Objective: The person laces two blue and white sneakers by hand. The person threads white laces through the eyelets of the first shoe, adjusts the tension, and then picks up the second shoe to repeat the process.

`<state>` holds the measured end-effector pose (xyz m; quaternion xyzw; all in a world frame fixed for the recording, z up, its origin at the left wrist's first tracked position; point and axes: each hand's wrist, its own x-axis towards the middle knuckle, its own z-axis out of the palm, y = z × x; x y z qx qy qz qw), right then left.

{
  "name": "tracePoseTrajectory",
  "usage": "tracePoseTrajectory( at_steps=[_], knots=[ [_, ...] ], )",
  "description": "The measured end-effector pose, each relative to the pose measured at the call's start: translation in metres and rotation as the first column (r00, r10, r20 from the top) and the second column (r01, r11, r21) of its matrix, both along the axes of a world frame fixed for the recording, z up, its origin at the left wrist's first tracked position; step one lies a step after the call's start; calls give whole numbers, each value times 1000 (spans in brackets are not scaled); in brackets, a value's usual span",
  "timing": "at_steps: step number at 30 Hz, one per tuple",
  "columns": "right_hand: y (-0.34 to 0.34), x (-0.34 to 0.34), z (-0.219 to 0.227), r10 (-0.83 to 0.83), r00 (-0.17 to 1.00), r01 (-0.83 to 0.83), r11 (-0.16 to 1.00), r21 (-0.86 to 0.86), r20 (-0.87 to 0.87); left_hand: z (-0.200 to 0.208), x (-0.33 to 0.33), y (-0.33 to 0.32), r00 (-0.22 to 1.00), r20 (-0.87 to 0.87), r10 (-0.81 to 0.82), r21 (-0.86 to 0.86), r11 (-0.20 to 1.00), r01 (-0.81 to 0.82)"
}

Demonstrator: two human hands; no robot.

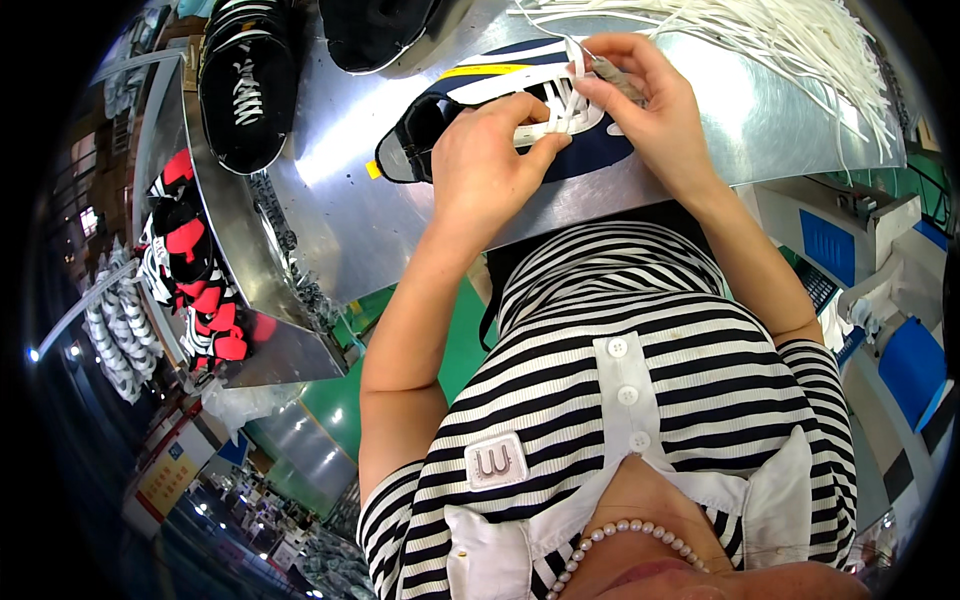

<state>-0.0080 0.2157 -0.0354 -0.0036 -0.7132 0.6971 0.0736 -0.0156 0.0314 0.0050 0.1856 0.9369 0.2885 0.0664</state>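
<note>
A navy sneaker (590,160) with white stripes, a yellow band and a grey heel lining lies on its side on the metal table, its heel to the left. A white shoelace (566,106) crosses its eyelets. My left hand (487,165) rests over the shoe's opening, thumb and forefinger closed on the lace near the lower eyelet row. Across from it, my right hand (655,112) pinches the lace by the upper eyelets. Between the right fingers sits a small tan wrapped piece (618,80); its kind is unclear.
The shiny metal table (340,215) carries a pile of loose white laces (790,40) at the far right. A laced black shoe (246,100) and another dark shoe (375,35) stand at the far left. Red, black and white shoe pieces (195,260) lie beyond the left edge.
</note>
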Motion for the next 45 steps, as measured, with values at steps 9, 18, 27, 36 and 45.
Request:
tracePoseTrajectory(
  at_steps=[9, 18, 27, 36, 45],
  knots=[
    [9, 53, 19, 182, 969, -220, 943, 251, 167, -5, -1, 1, 999, -46, 1, -45, 999, -3],
    [8, 48, 23, 181, 945, -262, 918, 297, 272, -9, 5, -4, 997, -38, -64, 153, 986, 69],
    [-3, 48, 6, 220, 951, -284, 901, 327, 219, -13, 29, -2, 958, -267, -106, 117, 983, 141],
    [9, 30, 66, 431, 884, -258, 773, 579, -182, -8, 42, -7, 817, -540, -202, -44, 976, 212],
    [-8, 1, 31, 500, 852, -485, 645, 591, 154, -14, 42, -16, 810, -542, -223, -29, 969, 247]
  ],
)
